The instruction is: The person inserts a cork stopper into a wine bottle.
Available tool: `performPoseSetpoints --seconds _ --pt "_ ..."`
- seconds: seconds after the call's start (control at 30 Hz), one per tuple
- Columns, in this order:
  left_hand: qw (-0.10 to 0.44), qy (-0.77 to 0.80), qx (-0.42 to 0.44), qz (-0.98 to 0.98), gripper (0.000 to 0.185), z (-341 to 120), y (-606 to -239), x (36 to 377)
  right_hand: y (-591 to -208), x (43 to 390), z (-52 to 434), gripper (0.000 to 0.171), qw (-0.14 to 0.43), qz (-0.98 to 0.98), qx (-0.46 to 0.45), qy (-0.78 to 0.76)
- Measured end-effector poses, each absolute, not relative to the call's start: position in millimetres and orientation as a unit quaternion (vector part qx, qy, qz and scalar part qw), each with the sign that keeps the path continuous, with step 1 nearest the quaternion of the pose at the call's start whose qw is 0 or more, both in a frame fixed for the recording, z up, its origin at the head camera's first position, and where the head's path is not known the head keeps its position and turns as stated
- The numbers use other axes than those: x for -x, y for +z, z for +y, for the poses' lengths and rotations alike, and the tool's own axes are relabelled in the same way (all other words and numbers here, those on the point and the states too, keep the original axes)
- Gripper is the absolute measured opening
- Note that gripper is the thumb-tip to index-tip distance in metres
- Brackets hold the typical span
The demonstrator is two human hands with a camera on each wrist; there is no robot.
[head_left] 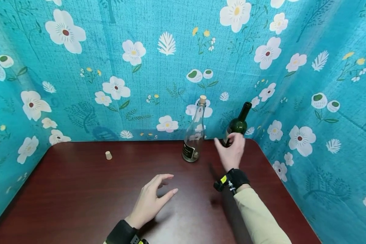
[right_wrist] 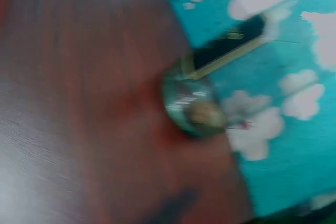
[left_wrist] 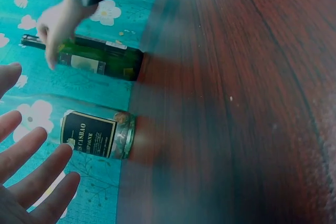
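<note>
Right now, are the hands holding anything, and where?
The right hand is at the green bottle's lower body, but a grip cannot be told. The left hand holds nothing.

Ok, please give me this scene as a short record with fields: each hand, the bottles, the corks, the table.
left hand: fingers spread, over the table, holding nothing
right hand: at the green bottle, in front of its body; grip not clear
green bottle: upright, no cork, back right of table
clear bottle: upright, dark label, cork in its neck, left of the green one
loose cork: standing alone, back left
table: dark red wood
backdrop: teal cloth with flowers
</note>
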State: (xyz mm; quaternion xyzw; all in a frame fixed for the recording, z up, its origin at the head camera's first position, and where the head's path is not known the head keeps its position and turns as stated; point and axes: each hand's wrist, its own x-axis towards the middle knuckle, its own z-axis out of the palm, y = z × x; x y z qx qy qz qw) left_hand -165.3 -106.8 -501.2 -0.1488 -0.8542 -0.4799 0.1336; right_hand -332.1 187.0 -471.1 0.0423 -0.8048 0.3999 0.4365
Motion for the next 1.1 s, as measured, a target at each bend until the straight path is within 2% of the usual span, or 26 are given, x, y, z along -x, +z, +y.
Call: performPoseSetpoints --seconds 0.1,0.17,0.33,0.47,0.67,0.9,1.1 --pt "0.129 -0.475 0.144 -0.858 0.041 -109 -499 165 -448 337 199 0.066 0.474 -0.786 0.003 0.398" --pt "0.127 -0.472 0.141 -0.861 0.041 -110 -498 164 -436 342 207 0.078 0.464 -0.785 0.034 0.409" --pt "0.129 -0.474 0.142 -0.859 0.041 -112 -499 163 -419 356 224 0.112 0.371 -0.822 0.061 0.428" --pt "0.127 -0.477 0.141 -0.858 0.04 -113 -499 162 -420 363 234 0.124 0.282 -0.843 0.064 0.453" --pt "0.129 -0.474 0.139 -0.86 0.04 -115 -500 161 -434 368 239 0.123 0.199 -0.848 0.072 0.486" --pt "0.135 -0.472 0.142 -0.859 0.04 -116 -497 161 -443 375 239 0.095 0.193 -0.851 0.065 0.484" --pt "0.138 -0.464 0.144 -0.863 0.041 -118 -495 160 -442 370 237 0.094 0.183 -0.861 0.091 0.466"
